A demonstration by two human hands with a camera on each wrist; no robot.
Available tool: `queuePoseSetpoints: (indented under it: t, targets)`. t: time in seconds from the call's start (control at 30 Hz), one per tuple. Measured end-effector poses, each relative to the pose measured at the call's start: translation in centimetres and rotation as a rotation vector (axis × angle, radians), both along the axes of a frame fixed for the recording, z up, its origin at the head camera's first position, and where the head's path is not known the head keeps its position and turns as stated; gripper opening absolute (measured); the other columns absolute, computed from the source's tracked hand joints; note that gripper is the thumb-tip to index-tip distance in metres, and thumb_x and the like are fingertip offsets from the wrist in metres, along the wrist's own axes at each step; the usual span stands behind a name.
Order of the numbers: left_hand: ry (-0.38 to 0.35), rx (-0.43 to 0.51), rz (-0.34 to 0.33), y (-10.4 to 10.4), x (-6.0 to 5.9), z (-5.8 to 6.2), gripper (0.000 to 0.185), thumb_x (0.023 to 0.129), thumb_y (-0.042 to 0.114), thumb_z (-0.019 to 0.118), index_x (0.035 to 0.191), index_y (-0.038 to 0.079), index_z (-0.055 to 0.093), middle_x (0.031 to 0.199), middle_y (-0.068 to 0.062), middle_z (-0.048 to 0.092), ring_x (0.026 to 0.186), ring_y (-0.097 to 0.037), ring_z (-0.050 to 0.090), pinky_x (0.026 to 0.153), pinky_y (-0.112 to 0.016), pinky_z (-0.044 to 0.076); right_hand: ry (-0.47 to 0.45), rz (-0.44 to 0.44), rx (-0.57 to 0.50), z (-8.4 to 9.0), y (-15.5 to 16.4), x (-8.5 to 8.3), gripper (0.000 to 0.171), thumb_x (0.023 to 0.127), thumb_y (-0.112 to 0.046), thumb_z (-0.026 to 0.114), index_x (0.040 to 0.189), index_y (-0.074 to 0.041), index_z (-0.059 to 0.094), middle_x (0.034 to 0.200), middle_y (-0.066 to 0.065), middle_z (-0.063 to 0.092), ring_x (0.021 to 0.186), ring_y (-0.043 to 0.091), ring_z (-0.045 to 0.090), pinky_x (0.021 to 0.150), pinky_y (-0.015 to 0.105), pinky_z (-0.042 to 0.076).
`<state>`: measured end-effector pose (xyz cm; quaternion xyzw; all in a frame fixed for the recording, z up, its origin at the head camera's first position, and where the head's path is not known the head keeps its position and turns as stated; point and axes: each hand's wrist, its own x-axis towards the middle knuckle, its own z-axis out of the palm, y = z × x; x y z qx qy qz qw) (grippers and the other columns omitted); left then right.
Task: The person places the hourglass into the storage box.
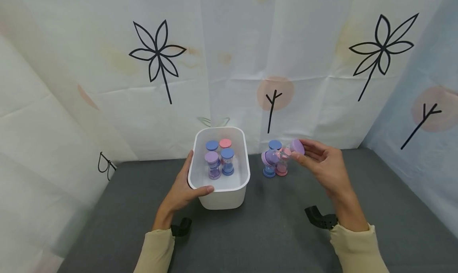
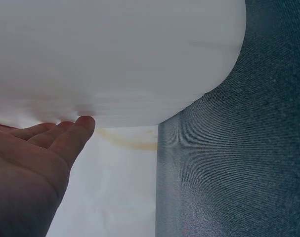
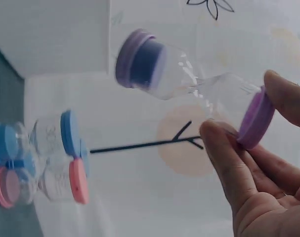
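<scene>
My left hand (image 1: 182, 191) grips the white plastic box (image 1: 222, 199) at its near left corner, thumb over the front rim and fingers against the outer left wall. Inside the box stand several small hourglasses with blue, pink and purple caps. My right hand (image 1: 327, 169) pinches a purple-capped hourglass (image 3: 182, 74) by one end cap between thumb and fingers. It is tilted almost sideways, purple sand at its far end. On the table behind it, in the head view, stand a pink hourglass (image 1: 282, 170) and blue hourglasses (image 1: 269, 171), close together.
The dark grey table (image 1: 286, 233) ends at a pale fabric backdrop (image 1: 229, 58) with printed plants. Another fabric wall (image 1: 425, 145) borders the right side. A thin black loop (image 1: 104, 165) shows at the table's left edge.
</scene>
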<state>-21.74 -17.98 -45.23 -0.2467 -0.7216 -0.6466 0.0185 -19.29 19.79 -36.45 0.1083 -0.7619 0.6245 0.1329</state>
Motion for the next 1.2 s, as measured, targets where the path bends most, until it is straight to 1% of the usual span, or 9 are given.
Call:
queuePoseSetpoints:
  t: [0.1,0.23,0.33,0.47,0.6,0.73,0.83,1.03,1.2]
  targets:
    - [-0.005,0.008,-0.002,0.0,0.0,0.0,0.119,0.078,0.003,0.086,0.165,0.021,0.007,0.156,-0.020,0.033,0.120,-0.055,0.049,0.091,-0.063,0.051,0.031,0.064,-0.108,0.1,-0.8,0.1,0.050,0.093,0.000,0.072,0.136,0.015,0.053,0.115,-0.005,0.069,0.105,0.006,0.068,0.087,0.019,0.053]
    - [-0.009,0.016,-0.004,0.1,0.0,0.0,0.119,0.078,0.003,0.086,0.165,0.021,0.007,0.156,-0.021,0.033,0.120,-0.059,0.047,0.090,-0.065,0.050,0.045,0.138,-0.169,-0.1,-2.3,0.3,0.048,0.093,0.005,0.069,0.136,0.018,0.051,0.116,-0.004,0.069,0.107,0.009,0.067,0.090,0.021,0.053]
    - [-0.008,0.012,-0.004,0.0,0.0,0.0,0.120,0.078,0.004,0.087,0.165,0.021,0.007,0.155,-0.021,0.034,0.120,-0.058,0.048,0.091,-0.065,0.049,0.015,0.190,-0.185,-0.5,-3.7,0.3,0.048,0.093,0.006,0.068,0.137,0.017,0.051,0.118,0.002,0.068,0.107,0.010,0.068,0.087,0.022,0.054]
    - [-0.005,0.011,-0.006,0.0,0.0,-0.1,0.120,0.077,0.004,0.087,0.165,0.020,0.007,0.156,-0.021,0.034,0.120,-0.057,0.048,0.091,-0.065,0.050,-0.031,0.277,-0.206,-1.2,-5.8,-0.1,0.048,0.092,0.008,0.068,0.136,0.017,0.052,0.122,0.016,0.067,0.107,0.014,0.069,0.086,0.025,0.056]
    - [-0.004,0.012,0.001,0.0,0.0,0.0,0.121,0.077,0.004,0.087,0.165,0.019,0.006,0.156,-0.021,0.033,0.121,-0.056,0.049,0.091,-0.062,0.051,-0.088,0.353,-0.222,-1.5,-8.0,-1.1,0.049,0.092,0.008,0.068,0.137,0.015,0.052,0.128,0.027,0.063,0.111,0.020,0.068,0.090,0.030,0.055]
    - [0.002,0.006,0.003,0.0,-0.1,0.0,0.120,0.077,0.004,0.087,0.165,0.019,0.008,0.155,-0.021,0.034,0.120,-0.051,0.051,0.091,-0.061,0.051,-0.164,0.382,-0.205,-1.6,-10.4,-2.2,0.050,0.092,0.004,0.070,0.139,0.011,0.053,0.132,0.027,0.061,0.119,0.028,0.065,0.093,0.034,0.054]
    - [0.006,0.005,-0.005,0.1,-0.2,0.0,0.119,0.077,0.004,0.087,0.164,0.020,0.008,0.153,-0.021,0.036,0.121,-0.045,0.052,0.091,-0.061,0.051,-0.191,0.395,-0.169,-1.7,-12.1,-3.0,0.051,0.092,0.002,0.071,0.139,0.011,0.053,0.133,0.027,0.061,0.122,0.033,0.062,0.095,0.038,0.053]
    - [-0.007,0.009,-0.008,0.0,-0.2,-0.1,0.120,0.077,0.005,0.088,0.164,0.019,0.006,0.153,-0.019,0.038,0.121,-0.037,0.055,0.091,-0.060,0.052,-0.224,0.378,-0.098,-1.6,-14.4,-4.3,0.054,0.090,-0.002,0.075,0.139,0.010,0.054,0.133,0.025,0.062,0.121,0.034,0.062,0.098,0.041,0.051]
    - [-0.014,0.013,-0.008,0.0,-0.1,0.0,0.122,0.077,0.006,0.088,0.164,0.019,0.004,0.156,-0.018,0.035,0.124,-0.036,0.055,0.093,-0.057,0.051,-0.262,0.357,-0.065,-1.6,-15.7,-5.2,0.052,0.089,-0.003,0.077,0.136,0.008,0.058,0.129,0.022,0.065,0.118,0.033,0.065,0.098,0.040,0.052]
